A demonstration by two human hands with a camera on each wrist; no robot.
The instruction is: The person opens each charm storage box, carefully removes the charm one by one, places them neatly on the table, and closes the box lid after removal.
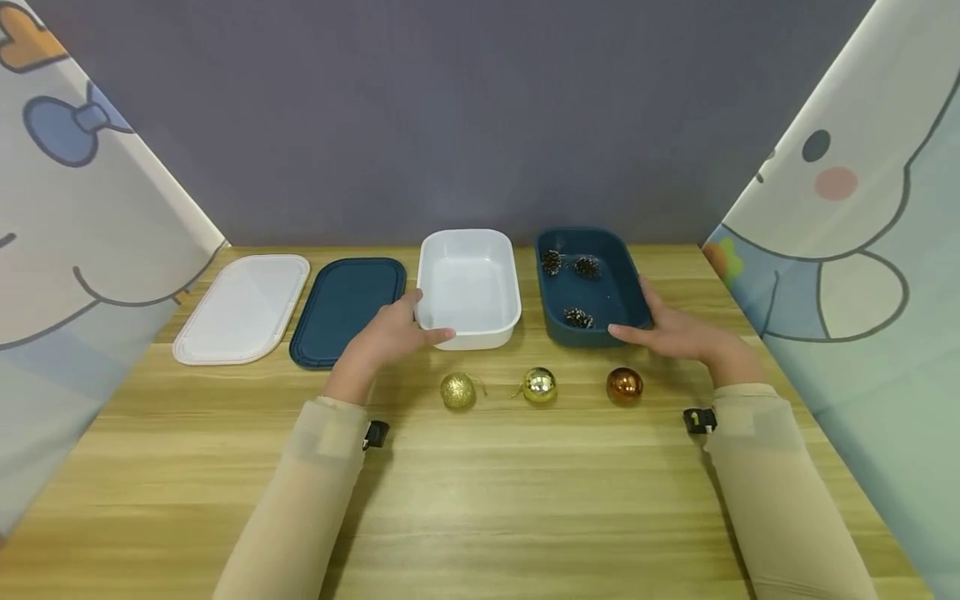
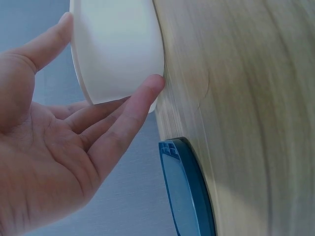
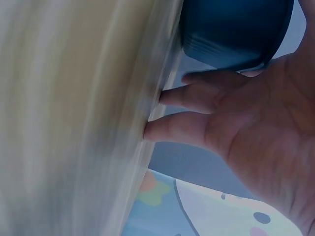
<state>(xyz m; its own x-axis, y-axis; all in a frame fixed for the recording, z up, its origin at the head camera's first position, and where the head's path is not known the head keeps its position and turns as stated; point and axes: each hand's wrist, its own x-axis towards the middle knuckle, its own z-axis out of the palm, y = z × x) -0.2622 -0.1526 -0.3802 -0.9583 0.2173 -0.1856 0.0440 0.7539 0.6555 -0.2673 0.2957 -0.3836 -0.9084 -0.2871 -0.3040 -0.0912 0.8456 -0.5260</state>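
A white rectangular container (image 1: 468,287) holds nothing. My left hand (image 1: 386,333) spans its near left corner, thumb at the front rim and fingers straight along the side; the left wrist view shows the fingertips against the white wall (image 2: 118,54). To the right, a dark blue container (image 1: 592,292) has three frosted pine cones inside, one being the near pine cone (image 1: 578,318). Around its near right corner lies my right hand (image 1: 678,333), thumb by the front rim. In the right wrist view, extended fingers (image 3: 179,129) reach down to the tabletop beside the blue wall (image 3: 236,29).
A white lid (image 1: 243,308) and a dark blue lid (image 1: 348,312) lie flat at the left. In front of the containers sit a glittery gold ball (image 1: 457,391), a shiny gold ball (image 1: 539,385) and a copper ball (image 1: 625,386). A grey wall (image 1: 450,117) stands behind.
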